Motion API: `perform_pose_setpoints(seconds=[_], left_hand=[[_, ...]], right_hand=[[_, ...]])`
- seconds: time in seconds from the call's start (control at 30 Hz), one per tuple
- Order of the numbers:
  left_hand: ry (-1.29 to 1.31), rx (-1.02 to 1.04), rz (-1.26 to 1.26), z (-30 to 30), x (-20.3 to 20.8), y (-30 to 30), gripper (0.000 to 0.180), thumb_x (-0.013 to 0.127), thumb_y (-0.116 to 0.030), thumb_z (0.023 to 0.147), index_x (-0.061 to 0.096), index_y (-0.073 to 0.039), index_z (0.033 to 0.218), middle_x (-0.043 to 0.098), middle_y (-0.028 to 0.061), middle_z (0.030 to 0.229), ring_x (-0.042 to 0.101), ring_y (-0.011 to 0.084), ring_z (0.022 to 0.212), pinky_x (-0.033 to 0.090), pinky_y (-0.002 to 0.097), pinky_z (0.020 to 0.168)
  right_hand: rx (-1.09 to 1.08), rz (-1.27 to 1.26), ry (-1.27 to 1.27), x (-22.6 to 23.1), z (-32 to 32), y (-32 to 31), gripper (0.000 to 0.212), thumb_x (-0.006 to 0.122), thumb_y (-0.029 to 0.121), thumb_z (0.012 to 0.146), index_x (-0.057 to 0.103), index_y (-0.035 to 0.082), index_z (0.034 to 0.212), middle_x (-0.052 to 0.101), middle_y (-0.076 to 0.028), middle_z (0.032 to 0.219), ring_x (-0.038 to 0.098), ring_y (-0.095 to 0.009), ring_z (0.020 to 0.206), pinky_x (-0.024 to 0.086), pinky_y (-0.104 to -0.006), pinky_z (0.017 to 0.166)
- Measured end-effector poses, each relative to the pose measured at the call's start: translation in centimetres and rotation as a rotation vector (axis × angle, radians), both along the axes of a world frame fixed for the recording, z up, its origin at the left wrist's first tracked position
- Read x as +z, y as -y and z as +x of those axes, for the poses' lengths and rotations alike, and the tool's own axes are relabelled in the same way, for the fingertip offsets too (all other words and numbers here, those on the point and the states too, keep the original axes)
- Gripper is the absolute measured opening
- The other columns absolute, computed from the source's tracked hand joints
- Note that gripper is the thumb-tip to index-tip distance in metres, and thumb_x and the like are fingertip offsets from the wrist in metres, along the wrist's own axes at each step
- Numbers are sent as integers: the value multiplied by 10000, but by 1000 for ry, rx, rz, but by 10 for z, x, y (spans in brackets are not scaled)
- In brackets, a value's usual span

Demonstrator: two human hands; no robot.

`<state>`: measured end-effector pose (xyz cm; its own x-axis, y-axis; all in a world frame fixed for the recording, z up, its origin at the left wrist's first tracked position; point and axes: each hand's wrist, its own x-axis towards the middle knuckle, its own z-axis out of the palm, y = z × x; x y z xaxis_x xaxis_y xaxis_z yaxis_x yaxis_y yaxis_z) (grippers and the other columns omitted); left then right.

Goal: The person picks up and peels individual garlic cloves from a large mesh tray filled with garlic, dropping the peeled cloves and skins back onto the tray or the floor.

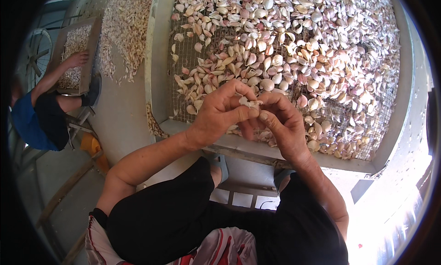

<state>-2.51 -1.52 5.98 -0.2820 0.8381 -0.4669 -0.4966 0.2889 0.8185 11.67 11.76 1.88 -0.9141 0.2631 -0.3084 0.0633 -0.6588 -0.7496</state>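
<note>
You have a small garlic clove (248, 102) up between your fingertips, off the tray and over its near side. It looks whitish and pale, a little ragged in outline, with a frayed, tan-brown bit at its 3 o'clock end. Much of it is covered by your fingers, so you cannot tell from this view how much skin is on it.

Your left hand (213, 112) comes in from 8 o'clock and holds the clove in a narrow pinch: the thumb lies along its 6 o'clock side, and the index finger arches over toward 12 o'clock. Your right hand (289, 131) comes in from 4 o'clock, its thumb and index finger drawn in narrowly around the tan end; you cannot tell whether those two tips press on it.

Beneath and beyond your grip is the mesh-bottomed tray (159, 58), with loose garlic cloves (267, 84) spread thickly from 10 o'clock round to 4 o'clock. They are cream to pinkish purple, plump and pointed; the nearest lie at 12 and 1 o'clock. Bare wire mesh (180, 106) shows at 9 o'clock.

Toward 10 o'clock a garlic heap (125, 29) covers the floor, and past it a co-worker's hand (79, 59) rests over a smaller tray (91, 53).
</note>
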Motion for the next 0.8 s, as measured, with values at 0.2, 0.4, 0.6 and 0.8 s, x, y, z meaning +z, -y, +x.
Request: perform_pose_setpoints(seconds=[0.2,0.4,0.6,0.8], left_hand=[[-743,-121,50,1,2,-9,266,649,7,875,604,-25,1135,660,124,989,688,224,849,562,315,710],[-1123,-189,249,5,-6,-6,330,604,-29,886,582,-66,1214,656,134,998,673,285,845,546,377,738],[-889,-50,70,20,5,-4,337,635,-114,873,544,-62,1193,637,145,914,651,324,777,515,408,699],[-719,-102,13,25,-11,13,255,677,-144,865,514,-39,1030,593,118,800,611,286,714,456,373,648]], right_hand=[[-38,-2,71,-3,4,-1,164,575,36,968,573,21,1131,616,-29,1043,596,-80,880,493,-235,750],[97,412,172,7,1,-1,198,643,113,905,538,10,1038,620,-49,876,615,-121,805,519,-284,710],[209,774,135,17,3,-6,258,505,198,984,526,14,805,476,0,688,414,-99,640,364,-266,575],[155,758,81,7,5,3,305,532,157,963,420,28,710,383,-64,585,363,-148,527,332,-335,496]])
